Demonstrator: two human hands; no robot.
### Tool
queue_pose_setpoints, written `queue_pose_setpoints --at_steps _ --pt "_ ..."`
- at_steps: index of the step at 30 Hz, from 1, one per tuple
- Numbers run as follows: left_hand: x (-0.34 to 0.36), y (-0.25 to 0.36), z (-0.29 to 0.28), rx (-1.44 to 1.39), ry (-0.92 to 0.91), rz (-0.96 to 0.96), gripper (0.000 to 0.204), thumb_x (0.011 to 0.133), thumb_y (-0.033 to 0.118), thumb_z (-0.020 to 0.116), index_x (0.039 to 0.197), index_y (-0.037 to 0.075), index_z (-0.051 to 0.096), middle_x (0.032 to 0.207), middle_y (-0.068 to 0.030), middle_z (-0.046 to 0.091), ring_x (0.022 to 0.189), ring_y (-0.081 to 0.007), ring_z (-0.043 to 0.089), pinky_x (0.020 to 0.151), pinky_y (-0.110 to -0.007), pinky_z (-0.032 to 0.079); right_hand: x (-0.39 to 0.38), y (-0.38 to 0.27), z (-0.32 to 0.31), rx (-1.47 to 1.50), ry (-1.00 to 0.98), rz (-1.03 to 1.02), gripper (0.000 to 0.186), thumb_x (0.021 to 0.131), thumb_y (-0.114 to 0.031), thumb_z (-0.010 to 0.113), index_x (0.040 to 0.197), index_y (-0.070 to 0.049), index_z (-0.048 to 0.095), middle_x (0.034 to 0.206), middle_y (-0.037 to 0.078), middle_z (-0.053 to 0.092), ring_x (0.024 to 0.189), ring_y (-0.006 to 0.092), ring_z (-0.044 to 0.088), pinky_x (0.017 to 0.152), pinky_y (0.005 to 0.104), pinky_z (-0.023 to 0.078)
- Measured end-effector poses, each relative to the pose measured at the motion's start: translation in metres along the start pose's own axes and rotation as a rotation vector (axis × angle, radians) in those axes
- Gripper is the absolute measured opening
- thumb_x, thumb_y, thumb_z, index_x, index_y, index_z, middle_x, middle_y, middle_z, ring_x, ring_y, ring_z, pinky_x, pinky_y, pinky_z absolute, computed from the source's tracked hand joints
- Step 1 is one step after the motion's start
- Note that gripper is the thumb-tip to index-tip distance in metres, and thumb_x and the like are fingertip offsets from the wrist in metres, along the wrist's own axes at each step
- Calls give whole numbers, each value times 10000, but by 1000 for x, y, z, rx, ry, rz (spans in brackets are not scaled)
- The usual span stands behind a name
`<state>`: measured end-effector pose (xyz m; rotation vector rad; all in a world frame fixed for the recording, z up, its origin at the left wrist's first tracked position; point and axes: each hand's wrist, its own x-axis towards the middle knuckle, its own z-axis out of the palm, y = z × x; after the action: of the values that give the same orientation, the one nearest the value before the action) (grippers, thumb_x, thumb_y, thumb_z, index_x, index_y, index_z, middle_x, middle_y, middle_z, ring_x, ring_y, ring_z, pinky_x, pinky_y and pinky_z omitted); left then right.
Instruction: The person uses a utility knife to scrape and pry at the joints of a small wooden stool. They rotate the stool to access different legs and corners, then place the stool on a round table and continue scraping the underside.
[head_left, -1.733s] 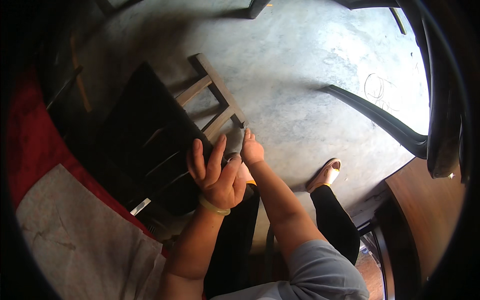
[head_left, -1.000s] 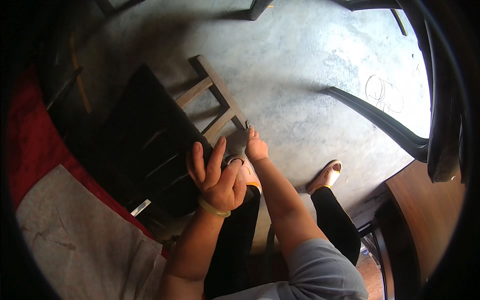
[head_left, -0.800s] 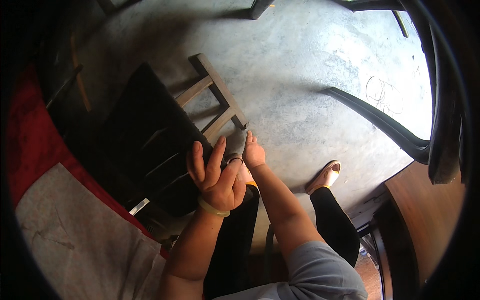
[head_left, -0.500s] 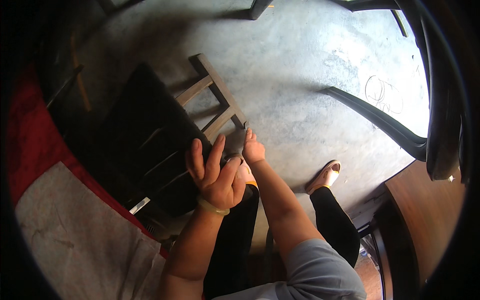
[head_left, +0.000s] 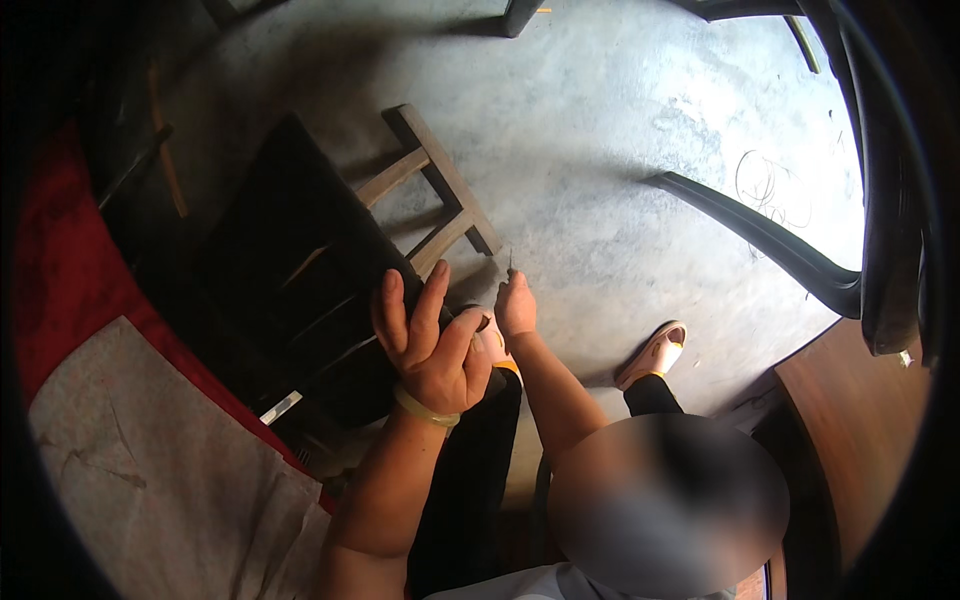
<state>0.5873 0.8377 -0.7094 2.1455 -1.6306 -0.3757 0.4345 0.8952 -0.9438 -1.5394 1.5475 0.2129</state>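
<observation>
A black panel with several pale slits (head_left: 300,270) stands tilted on my left. Beyond it juts a worn wooden frame with crossbars (head_left: 440,170). My left hand (head_left: 432,355), with a pale bangle on the wrist, rests against the panel's near right edge, fingers stretched and spread. Closed near the frame's lower end is my right hand (head_left: 516,308). A thin, dark, pointed tool (head_left: 511,262) pokes up from its fingers, apart from the wood; its handle is hidden in the fist.
A red cloth (head_left: 75,250) and a greyish sheet (head_left: 150,450) lie at the left. A black curved chair leg (head_left: 750,230) reaches in from the right, above a brown wooden surface (head_left: 860,410). My light shoes (head_left: 655,352) stand on the grey concrete floor (head_left: 590,120).
My right hand has drawn back slightly from the end of the wooden frame, and the thin tip now shows apart from it. The left hand stays in place on the panel.
</observation>
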Motion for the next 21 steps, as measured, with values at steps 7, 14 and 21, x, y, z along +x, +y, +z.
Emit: queue_pose_setpoints --at_steps 7,14,21 --pt "-2 -2 1 -13 4 -7 248 852 237 472 861 61 647 1319 -209 482 1332 -456 227 1069 -532 180 -17 4 -29 -156 -162 -178 263 901 -203 493 1115 -50 473 992 194 586 797 397 615 675 476 501" --pt "2 0 0 -23 53 -7 200 828 216 499 825 76 643 1291 -176 520 1338 -408 257 1054 -520 223 35 -25 -51 -461 -247 -379 172 908 -196 444 979 -51 504 901 169 617 751 338 647 643 433 524" --pt "0 -1 -2 -36 -1 8 212 793 188 505 857 48 651 1313 -224 484 1327 -467 226 1082 -531 155 90 -46 -61 -664 -266 -617 173 883 -172 456 879 -70 596 806 124 663 709 303 662 616 416 528"
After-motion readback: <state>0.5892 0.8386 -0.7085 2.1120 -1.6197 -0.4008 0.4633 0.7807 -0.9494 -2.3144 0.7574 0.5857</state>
